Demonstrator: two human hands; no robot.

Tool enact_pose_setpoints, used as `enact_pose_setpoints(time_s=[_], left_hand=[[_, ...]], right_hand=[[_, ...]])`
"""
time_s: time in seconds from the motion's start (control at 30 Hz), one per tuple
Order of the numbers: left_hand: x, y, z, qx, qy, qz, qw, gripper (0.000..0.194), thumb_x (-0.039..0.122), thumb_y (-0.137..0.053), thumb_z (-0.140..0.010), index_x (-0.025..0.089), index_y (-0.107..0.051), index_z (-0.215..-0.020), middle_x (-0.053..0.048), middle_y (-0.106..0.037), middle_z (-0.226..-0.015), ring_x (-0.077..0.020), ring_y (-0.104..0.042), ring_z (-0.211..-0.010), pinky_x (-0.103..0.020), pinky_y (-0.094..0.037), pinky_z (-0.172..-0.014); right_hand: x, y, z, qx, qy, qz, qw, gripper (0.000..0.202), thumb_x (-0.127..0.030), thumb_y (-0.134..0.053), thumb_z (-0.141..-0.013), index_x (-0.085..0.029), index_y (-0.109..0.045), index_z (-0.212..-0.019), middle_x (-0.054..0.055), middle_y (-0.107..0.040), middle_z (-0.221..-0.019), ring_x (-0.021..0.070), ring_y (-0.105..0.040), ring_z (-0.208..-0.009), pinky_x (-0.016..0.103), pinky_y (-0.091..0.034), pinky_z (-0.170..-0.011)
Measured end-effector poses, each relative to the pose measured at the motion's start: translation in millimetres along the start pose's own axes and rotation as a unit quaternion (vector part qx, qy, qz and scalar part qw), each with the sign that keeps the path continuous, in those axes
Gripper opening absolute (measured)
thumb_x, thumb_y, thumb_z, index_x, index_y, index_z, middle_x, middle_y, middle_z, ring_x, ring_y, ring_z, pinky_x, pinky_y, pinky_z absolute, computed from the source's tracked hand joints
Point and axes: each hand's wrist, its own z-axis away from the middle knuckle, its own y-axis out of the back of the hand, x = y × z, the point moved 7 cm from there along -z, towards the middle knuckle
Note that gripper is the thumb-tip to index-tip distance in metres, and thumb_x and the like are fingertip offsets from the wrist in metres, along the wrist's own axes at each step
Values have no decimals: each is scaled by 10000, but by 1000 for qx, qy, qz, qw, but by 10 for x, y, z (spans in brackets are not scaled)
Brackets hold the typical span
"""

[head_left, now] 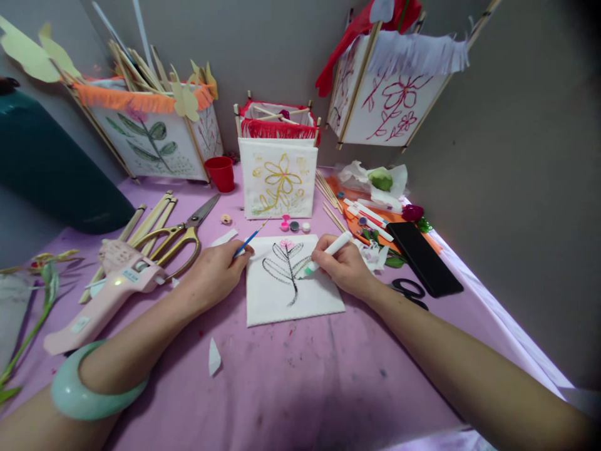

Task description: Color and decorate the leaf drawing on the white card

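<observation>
A white square panel (267, 305) lies flat, bearing a black-outlined leafy stem with a pink flower at its top. My right hand (345, 266) grips a white marker pen (339, 243), its green end at the right-hand leaf, where some pale green shows. Between the fingers of my left hand (218, 275) is a thin blue paintbrush (251, 240), bristles pointing up and away. That hand rests at the panel's left edge. Just beyond the panel sit small paint pots (294, 226) in pink, dark and white.
Gold-handled scissors (176, 241) and a pink glue gun (110, 291) lie left. A black phone (425, 260), black-handled scissors (409, 289) and several markers (369, 219) lie right. Behind stand a red cup (220, 174) and a yellow-flower panel (279, 181); a decorated lantern (394, 100) hangs upper right.
</observation>
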Motion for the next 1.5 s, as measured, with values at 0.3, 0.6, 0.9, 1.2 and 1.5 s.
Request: enact_pose_setpoints(time_s=[0.3, 0.6, 0.9, 1.2, 1.5], left_hand=[[15, 7, 5, 2, 4, 6, 1000, 340, 392, -391, -828, 204, -637, -969, -37, -673, -795, -202, -607, -707, -265, -391, -630], [-190, -13, -70, 32, 24, 70, 997, 335, 448, -391, -831, 225, -616, -939, -6, -677, -786, -182, -596, -685, -262, -378, -608], [-93, 55, -43, 58, -15, 107, 992, 307, 414, -357, -863, 212, -580, -925, -30, -668, -894, -195, -602, -834, -281, -401, -709], [1, 68, 3, 42, -30, 117, 992, 305, 388, -346, -872, 194, -577, -920, -49, -665, -892, -198, -601, -832, -289, -408, -710], [28, 52, -5, -1, -21, 137, 990, 305, 378, -333, -871, 195, -574, -911, 8, -577, -613, -155, -537, -570, -259, -368, -556]], right_hand=[[59, 172, -13, 140, -7, -96, 985, 191, -322, -553, -811, -188, -498, -687, -71, -459, -471, 61, -386, -388, 193, -296, -389], [160, 294, -74, 189, -2, -190, 963, 155, -326, -557, -821, -185, -512, -774, -56, -538, -548, 65, -462, -422, 190, -348, -414], [31, 163, -51, 127, 2, -157, 979, 221, -405, -550, -825, -185, -540, -829, -24, -577, -617, 73, -463, -461, 193, -349, -428], [-189, -184, -270, 99, 35, -79, 991, 237, -403, -552, -826, -178, -545, -750, -35, -524, -557, 78, -454, -462, 194, -346, -436], [-57, -221, -266, 95, 6, -55, 994, 264, -434, -552, -820, -180, -548, -749, -36, -517, -540, 93, -482, -461, 205, -372, -447]])
